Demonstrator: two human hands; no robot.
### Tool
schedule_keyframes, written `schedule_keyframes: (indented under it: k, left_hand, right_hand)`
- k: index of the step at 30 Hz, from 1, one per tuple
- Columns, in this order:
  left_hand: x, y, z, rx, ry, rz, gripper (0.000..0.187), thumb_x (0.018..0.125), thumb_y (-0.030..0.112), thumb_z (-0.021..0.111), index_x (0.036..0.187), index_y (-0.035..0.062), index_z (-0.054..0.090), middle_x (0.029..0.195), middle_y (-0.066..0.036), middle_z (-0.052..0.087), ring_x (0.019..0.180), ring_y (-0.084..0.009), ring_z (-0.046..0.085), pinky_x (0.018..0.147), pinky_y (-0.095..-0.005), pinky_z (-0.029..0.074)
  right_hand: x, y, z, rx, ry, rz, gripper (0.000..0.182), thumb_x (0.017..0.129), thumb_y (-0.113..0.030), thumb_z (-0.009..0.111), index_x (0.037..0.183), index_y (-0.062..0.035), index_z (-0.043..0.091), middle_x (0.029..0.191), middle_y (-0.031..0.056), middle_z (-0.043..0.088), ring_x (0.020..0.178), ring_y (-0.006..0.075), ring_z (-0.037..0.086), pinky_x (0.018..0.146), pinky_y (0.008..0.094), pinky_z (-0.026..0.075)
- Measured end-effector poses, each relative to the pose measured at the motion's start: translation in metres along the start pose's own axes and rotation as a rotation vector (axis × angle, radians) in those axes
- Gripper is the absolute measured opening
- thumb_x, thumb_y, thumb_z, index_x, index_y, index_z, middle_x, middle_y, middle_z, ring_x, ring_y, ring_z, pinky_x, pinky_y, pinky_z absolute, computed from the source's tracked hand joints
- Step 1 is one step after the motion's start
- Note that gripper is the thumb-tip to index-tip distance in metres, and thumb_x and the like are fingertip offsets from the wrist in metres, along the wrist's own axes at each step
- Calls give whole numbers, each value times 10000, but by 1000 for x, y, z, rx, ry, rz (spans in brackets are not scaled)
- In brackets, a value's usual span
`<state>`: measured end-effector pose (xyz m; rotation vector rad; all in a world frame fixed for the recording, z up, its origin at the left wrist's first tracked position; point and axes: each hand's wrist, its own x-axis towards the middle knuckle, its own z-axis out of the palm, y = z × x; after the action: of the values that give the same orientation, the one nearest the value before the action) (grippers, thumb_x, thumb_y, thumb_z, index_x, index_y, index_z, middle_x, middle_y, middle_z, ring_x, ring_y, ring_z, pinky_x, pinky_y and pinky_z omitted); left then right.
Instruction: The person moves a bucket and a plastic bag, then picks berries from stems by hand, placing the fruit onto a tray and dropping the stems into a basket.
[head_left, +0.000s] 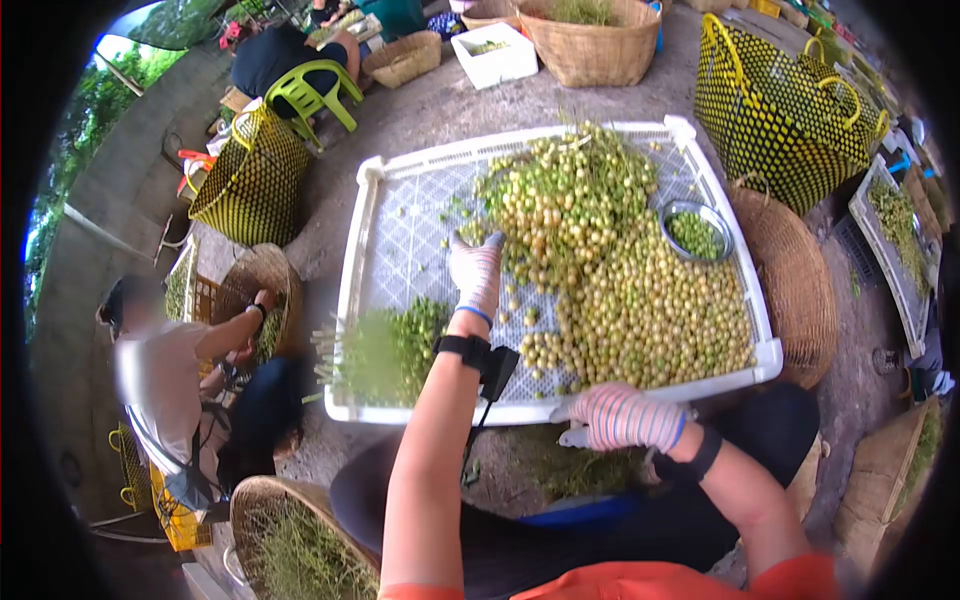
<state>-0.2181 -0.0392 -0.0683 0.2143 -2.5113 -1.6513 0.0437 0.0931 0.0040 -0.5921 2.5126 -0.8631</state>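
My left hand [475, 272], in a striped glove with grey fingertips, is over the white slatted tray [395, 250]. Its thumb and forefinger are apart, close to loose small green fruits. Beside it lies a heap of round yellow-green fruits [570, 200], some on stems. Loose paler fruits [650, 310] cover the tray's right half, where a metal bowl [728, 240] holds smaller green ones. At the tray's front edge, my right hand [628, 416] is closed, with a greyish piece showing at its fingers that I cannot make out. A blurred bunch of stemmed green fruits [415, 345] lies front left.
A wicker basket [800, 290] stands against the tray's right side, and one with stems [290, 520] stands front left. Yellow-black woven baskets [265, 180] stand further out. A co-worker [175, 370] sits at the left, and another person [285, 60] sits behind near a green chair [310, 95].
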Motion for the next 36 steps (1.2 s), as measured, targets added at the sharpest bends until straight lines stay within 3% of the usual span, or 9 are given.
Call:
schedule_keyframes:
  k: [2, 5, 10, 16, 19, 26, 27, 30, 36]
  left_hand:
    - [29, 31, 12, 45, 73, 4, 900, 697, 288, 784, 1404, 0, 307, 1387, -271, 385, 1287, -344, 393, 1047, -377, 337]
    - [66, 73, 26, 388, 176, 369, 935, 679, 323, 798, 1403, -2, 302, 1432, -286, 299, 1341, -387, 292, 1088, -388, 284]
    - [133, 63, 58, 378, -433, -100, 674, 720, 337, 769, 1203, 5, 436, 1205, -217, 429, 1116, -294, 409, 942, -365, 367]
    - [153, 10, 74, -62, -577, -314, 273, 807, 307, 704, 828, 37, 677, 763, -65, 674, 659, -186, 604, 667, -336, 499]
    - [81, 83, 34, 0, -526, -156, 310, 783, 285, 716, 875, -6, 664, 778, -62, 658, 664, -171, 570, 662, -338, 473]
    - [22, 117, -17, -207, -556, 21, 283, 768, 124, 745, 960, -46, 625, 793, -61, 650, 624, -125, 569, 581, -275, 486]
    - [21, 111, -19, -270, -589, -137, 333, 765, 129, 758, 1007, -49, 613, 817, -67, 658, 659, -128, 590, 563, -276, 494]
    - [1, 98, -52, -3, -709, -84, 320, 754, 94, 750, 1027, -15, 623, 811, -61, 660, 658, -129, 600, 532, -283, 500]
    - [24, 49, -90, 363, -435, 87, 228, 787, 8, 559, 983, 64, 662, 662, -47, 621, 574, -143, 586, 500, -316, 469]
  right_hand:
    - [-3, 6, -6, -26, 71, -1, 355, 809, -427, 630, 1031, -154, 677, 745, 113, 652, 691, 297, 634, 616, 398, 508]
    - [-10, 9, -17, 2, 123, -5, 344, 816, -414, 621, 1018, -142, 680, 753, 101, 648, 679, 293, 632, 592, 397, 504]
    - [-2, 8, -34, -12, -194, 154, 405, 880, -417, 544, 1185, -163, 626, 800, 85, 658, 707, 272, 636, 614, 387, 511]
    - [-1, 6, -25, -55, -184, 147, 391, 880, -398, 548, 1149, -127, 635, 796, 104, 657, 699, 281, 636, 599, 405, 506]
    - [-2, 10, -12, -50, -87, 90, 342, 870, -357, 557, 1059, -87, 648, 771, 104, 648, 698, 288, 644, 590, 442, 506]
    - [-2, 2, -16, -58, -34, 108, 294, 847, -346, 591, 944, -83, 678, 732, 107, 641, 697, 307, 641, 625, 437, 513]
    - [-3, 2, -14, -84, -13, 90, 295, 848, -348, 590, 943, -83, 679, 727, 110, 638, 696, 307, 640, 636, 434, 515]
    - [1, -1, -13, -147, -55, 120, 285, 848, -348, 585, 954, -105, 687, 772, 108, 666, 738, 297, 651, 667, 429, 517]
    - [3, 5, -9, -164, -44, 110, 272, 870, -323, 555, 980, -104, 675, 756, 103, 651, 731, 291, 639, 684, 426, 509]
